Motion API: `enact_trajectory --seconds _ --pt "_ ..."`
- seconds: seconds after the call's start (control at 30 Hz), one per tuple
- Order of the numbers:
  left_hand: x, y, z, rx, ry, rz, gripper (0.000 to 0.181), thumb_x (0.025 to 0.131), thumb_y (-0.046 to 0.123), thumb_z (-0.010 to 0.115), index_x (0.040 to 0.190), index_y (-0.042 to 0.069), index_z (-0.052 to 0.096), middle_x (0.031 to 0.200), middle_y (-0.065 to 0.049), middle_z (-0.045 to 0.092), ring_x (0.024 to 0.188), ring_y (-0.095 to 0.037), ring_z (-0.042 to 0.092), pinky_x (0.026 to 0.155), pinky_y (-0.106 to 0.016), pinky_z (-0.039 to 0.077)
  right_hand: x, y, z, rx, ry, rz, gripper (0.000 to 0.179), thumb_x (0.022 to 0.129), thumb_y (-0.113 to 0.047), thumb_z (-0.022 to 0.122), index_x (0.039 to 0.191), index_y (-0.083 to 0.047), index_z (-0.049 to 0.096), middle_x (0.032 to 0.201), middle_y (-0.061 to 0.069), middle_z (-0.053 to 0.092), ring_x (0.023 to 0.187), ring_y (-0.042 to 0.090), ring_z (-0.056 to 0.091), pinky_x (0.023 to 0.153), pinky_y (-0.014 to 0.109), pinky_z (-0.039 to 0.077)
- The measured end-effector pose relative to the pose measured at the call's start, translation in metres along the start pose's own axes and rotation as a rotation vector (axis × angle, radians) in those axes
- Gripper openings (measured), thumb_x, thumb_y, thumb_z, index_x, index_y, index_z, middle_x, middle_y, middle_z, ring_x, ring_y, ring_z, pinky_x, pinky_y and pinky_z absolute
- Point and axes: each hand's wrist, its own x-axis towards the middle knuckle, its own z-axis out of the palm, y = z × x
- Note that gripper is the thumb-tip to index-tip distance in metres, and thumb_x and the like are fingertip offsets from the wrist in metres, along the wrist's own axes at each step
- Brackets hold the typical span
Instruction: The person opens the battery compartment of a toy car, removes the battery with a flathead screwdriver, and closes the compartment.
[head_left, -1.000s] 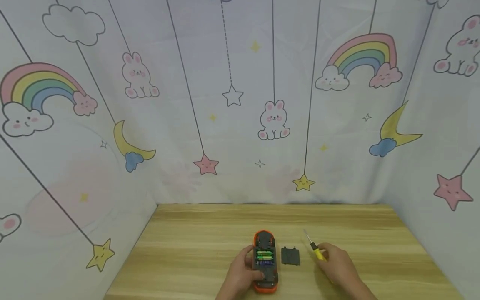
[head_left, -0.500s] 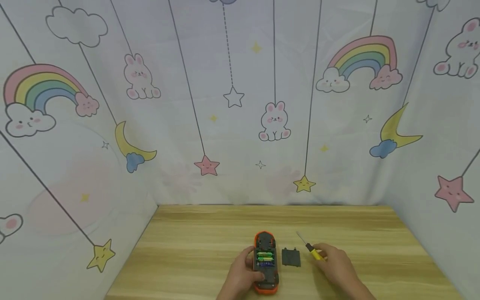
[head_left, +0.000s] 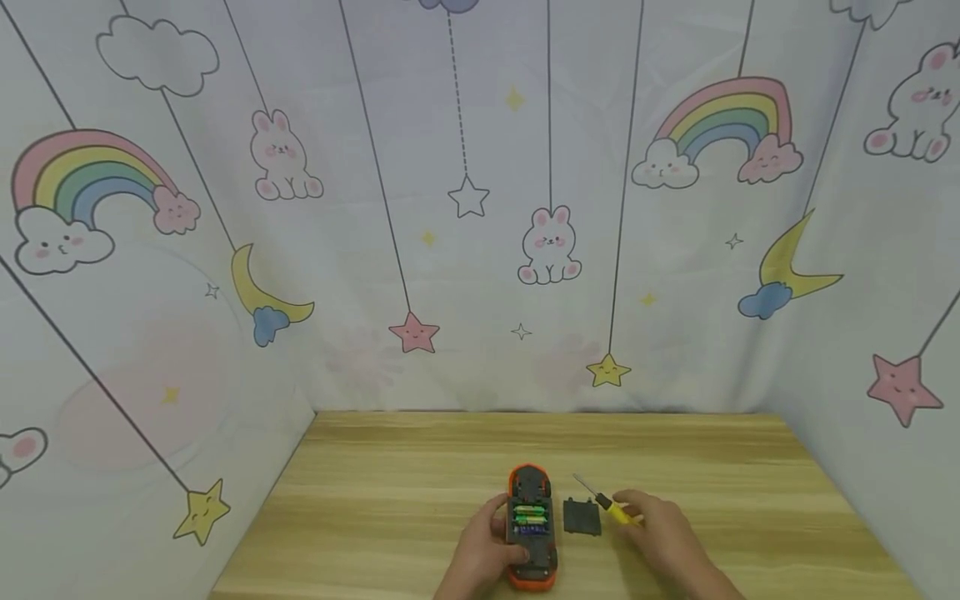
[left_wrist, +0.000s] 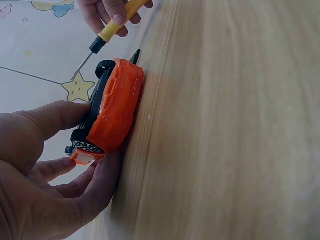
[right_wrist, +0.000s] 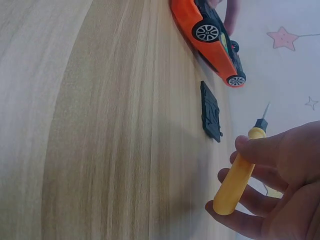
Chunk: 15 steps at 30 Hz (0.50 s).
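An orange toy car (head_left: 531, 560) lies wheels up on the table, its black underside and uncovered battery compartment facing me. Several batteries (head_left: 530, 518), green ones and a dark blue one, sit in that compartment. My left hand (head_left: 483, 542) grips the car's left side, thumb across the underside, as the left wrist view also shows with the orange body (left_wrist: 120, 105). My right hand (head_left: 663, 533) holds a screwdriver (head_left: 617, 510) by its yellow handle (right_wrist: 235, 185), the tip pointing up and left. Between the car and this hand lies the black battery cover (head_left: 582, 517), untouched.
The wood-grain table (head_left: 390, 500) carries the car and the cover. A white cloth (head_left: 480, 275) printed with rainbows, stars and rabbits rises behind the table and along both sides.
My right hand has moved slightly left, and the screwdriver has swung so its tip points further left, above the battery cover. My left hand and the toy car stay put.
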Motion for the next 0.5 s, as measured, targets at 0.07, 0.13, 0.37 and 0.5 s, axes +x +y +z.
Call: enact_trajectory --seconds 0.07,0.13,0.37,0.5 --pt "0.000 0.000 0.000 -0.002 0.000 -0.003 0.088 0.071 -0.006 0.082 0.150 0.001 0.044 0.100 -0.006 0.070 0.089 -0.019 0.067 0.086 -0.046 0.055 0.000 -0.002 0.000 0.004 0.002 0.002 0.032 0.079 -0.004 0.083 0.108 -0.013 0.075 0.099 0.007 0.078 0.089 0.026 0.073 0.081 0.049 0.058" --pt "0.000 0.000 0.000 -0.003 0.000 -0.006 0.088 0.071 -0.006 0.082 0.150 0.001 0.044 0.100 -0.006 0.070 0.089 -0.019 0.068 0.086 -0.047 0.055 0.000 -0.004 -0.001 0.003 -0.003 0.000 0.027 0.080 -0.005 0.083 0.104 -0.014 0.075 0.099 0.007 0.078 0.091 0.026 0.073 0.082 0.049 0.057" --pt "0.000 0.001 0.001 0.000 0.003 -0.013 0.089 0.071 -0.006 0.083 0.151 0.001 0.044 0.099 -0.006 0.071 0.088 -0.019 0.068 0.087 -0.047 0.055 -0.001 -0.010 -0.003 -0.012 -0.041 0.004 0.025 0.083 -0.006 0.081 0.105 -0.016 0.074 0.096 0.007 0.077 0.093 0.029 0.072 0.083 0.052 0.057" --pt "0.000 0.000 0.000 -0.006 0.000 -0.004 0.090 0.070 -0.007 0.083 0.151 0.000 0.043 0.099 -0.006 0.070 0.088 -0.019 0.068 0.086 -0.046 0.055 0.000 -0.015 -0.004 -0.049 -0.057 -0.007 0.024 0.084 -0.007 0.080 0.105 -0.016 0.074 0.098 0.007 0.077 0.094 0.030 0.072 0.084 0.053 0.056"
